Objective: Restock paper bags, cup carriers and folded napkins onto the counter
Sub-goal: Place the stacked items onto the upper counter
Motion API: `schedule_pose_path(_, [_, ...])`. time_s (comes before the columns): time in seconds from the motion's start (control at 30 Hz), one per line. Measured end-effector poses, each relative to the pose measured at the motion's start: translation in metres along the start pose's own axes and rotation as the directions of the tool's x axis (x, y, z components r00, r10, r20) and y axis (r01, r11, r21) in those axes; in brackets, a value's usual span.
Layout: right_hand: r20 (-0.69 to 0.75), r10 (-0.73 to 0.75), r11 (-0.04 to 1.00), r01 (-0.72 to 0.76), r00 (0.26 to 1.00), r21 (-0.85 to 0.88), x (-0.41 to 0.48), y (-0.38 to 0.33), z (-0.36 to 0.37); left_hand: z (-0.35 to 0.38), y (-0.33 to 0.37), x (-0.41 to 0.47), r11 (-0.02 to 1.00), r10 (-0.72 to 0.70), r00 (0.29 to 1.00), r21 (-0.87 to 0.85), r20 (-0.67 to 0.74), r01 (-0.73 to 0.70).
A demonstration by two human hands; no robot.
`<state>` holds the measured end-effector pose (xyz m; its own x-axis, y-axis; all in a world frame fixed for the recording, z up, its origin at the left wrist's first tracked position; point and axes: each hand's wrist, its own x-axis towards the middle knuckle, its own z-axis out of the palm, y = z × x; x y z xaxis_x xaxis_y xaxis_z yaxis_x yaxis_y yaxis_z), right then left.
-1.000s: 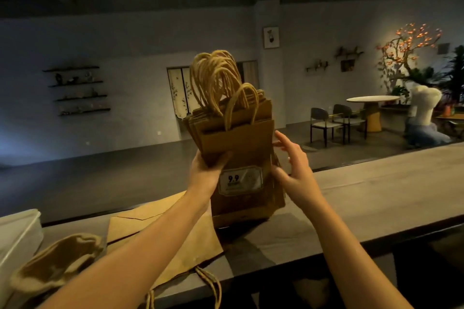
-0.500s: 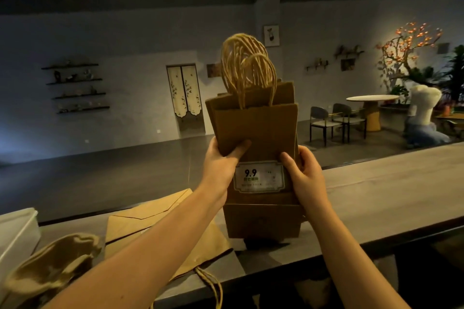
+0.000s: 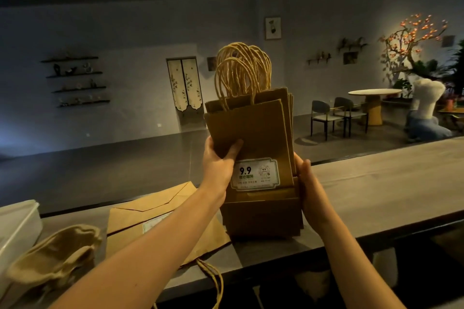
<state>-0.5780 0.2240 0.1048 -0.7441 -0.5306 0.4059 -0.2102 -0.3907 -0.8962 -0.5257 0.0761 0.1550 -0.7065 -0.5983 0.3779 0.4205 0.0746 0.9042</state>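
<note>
A stack of small brown paper bags with twisted rope handles stands upright on the grey counter, a white "9.9" sticker on the front bag. My left hand grips the stack's left edge, thumb across the front. My right hand holds the stack's right side, fingers wrapped behind it. A larger brown paper bag lies flat on the counter to the left. A moulded pulp cup carrier lies at the lower left.
A white plastic bin sits at the far left edge. Beyond the counter is a dark floor, with chairs and a round table at the back right. The counter runs on to the right.
The stack swung from tilted left to upright, and its bottom came down onto the counter. My right hand went from open beside it to holding its right side lower down.
</note>
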Motion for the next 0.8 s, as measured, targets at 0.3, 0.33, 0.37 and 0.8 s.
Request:
schedule_pose_path(0.3, [-0.053,-0.144,0.921,0.114,0.988,-0.373,0.0,0.018,-0.002,-0.01,0.008,0.0,0.997,-0.071,0.987,0.021,0.144,0.069])
schedule_pose_path(0.33, [-0.075,-0.148,0.924,0.111,0.986,-0.366,0.001,0.02,-0.001,-0.014,0.011,-0.001,0.997,-0.08,0.979,0.035,0.186,0.075])
schedule_pose_path(0.37, [-0.087,-0.143,0.928,0.103,0.986,-0.359,0.003,0.022,-0.001,-0.019,0.012,-0.003,0.996,-0.082,0.972,0.05,0.222,0.073])
schedule_pose_path(0.8, [-0.142,0.002,0.981,-0.029,0.99,-0.191,0.003,0.021,0.014,-0.021,-0.01,-0.026,0.997,-0.077,0.98,0.044,0.185,0.07])
